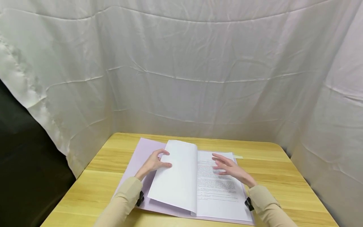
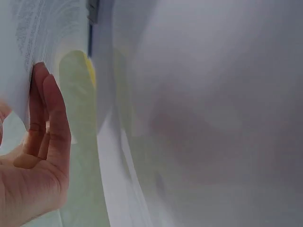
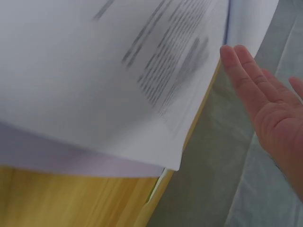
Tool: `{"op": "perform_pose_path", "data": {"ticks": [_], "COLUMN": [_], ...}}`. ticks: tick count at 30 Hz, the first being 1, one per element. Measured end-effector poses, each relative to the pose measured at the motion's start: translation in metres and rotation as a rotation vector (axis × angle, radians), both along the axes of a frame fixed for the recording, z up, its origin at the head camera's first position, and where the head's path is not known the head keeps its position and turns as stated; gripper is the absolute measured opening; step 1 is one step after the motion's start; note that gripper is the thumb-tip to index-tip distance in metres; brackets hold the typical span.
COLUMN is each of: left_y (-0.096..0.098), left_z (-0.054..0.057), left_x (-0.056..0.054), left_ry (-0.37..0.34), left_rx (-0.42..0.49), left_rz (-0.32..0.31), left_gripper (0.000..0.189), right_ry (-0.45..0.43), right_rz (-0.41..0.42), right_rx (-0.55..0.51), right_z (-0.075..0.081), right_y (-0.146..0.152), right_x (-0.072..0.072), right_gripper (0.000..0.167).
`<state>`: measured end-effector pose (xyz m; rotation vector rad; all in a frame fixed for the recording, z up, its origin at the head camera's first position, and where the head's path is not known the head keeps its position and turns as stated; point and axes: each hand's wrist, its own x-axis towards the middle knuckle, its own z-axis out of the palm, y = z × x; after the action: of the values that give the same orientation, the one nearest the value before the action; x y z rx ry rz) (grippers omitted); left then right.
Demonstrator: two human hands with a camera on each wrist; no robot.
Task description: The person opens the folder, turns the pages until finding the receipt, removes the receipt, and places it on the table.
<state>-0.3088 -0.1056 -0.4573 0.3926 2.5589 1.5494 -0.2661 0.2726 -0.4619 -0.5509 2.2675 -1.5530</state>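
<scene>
A lilac folder (image 1: pixel 147 146) lies opened out with a stack of white paper in it. My left hand (image 1: pixel 154 162) pinches the left edge of a lifted sheet (image 1: pixel 178 179), thumb on the near face and fingers behind it. In the left wrist view, the fingers (image 2: pixel 57 118) press against the print-covered side. The lifted sheet curves toward the middle of the folder, its blank side facing me. Over the printed page (image 1: pixel 216 195) on the right hovers my right hand (image 1: pixel 231 168), fingers spread and holding nothing. The right wrist view shows those fingers (image 3: pixel 246 80) straight, beside the page edge.
The folder lies on a yellow wood-grain table (image 1: pixel 93 186). A small pale tab (image 1: pixel 239 157) sticks out past the page's upper right. Grey-white curtains (image 1: pixel 204 78) enclose the back and sides, and something black (image 1: pixel 28 164) stands at the far left.
</scene>
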Motion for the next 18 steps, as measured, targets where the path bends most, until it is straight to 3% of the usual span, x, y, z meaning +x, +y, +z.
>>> {"op": "perform_pose_path", "data": {"ticks": [7,13,18], "left_y": [-0.007,-0.011,-0.011], "left_z": [-0.005,-0.01,-0.014], "left_x": [-0.001,0.0,-0.001], "left_ry": [0.02,0.054,0.061], "left_rx": [-0.187,-0.289,-0.376], "left_rz": [0.108,0.11,0.126], "left_gripper": [0.052,0.049,0.046], "right_ry": [-0.009,0.028,0.128], "right_rz": [-0.085,-0.128,-0.151], "right_rx": [0.063,0.096,0.161], "right_z": [-0.006,-0.011,-0.016], "right_y": [0.014,0.021,0.024], "right_x": [-0.006,-0.012,-0.02], "right_gripper": [0.062,0.059,0.055]}}
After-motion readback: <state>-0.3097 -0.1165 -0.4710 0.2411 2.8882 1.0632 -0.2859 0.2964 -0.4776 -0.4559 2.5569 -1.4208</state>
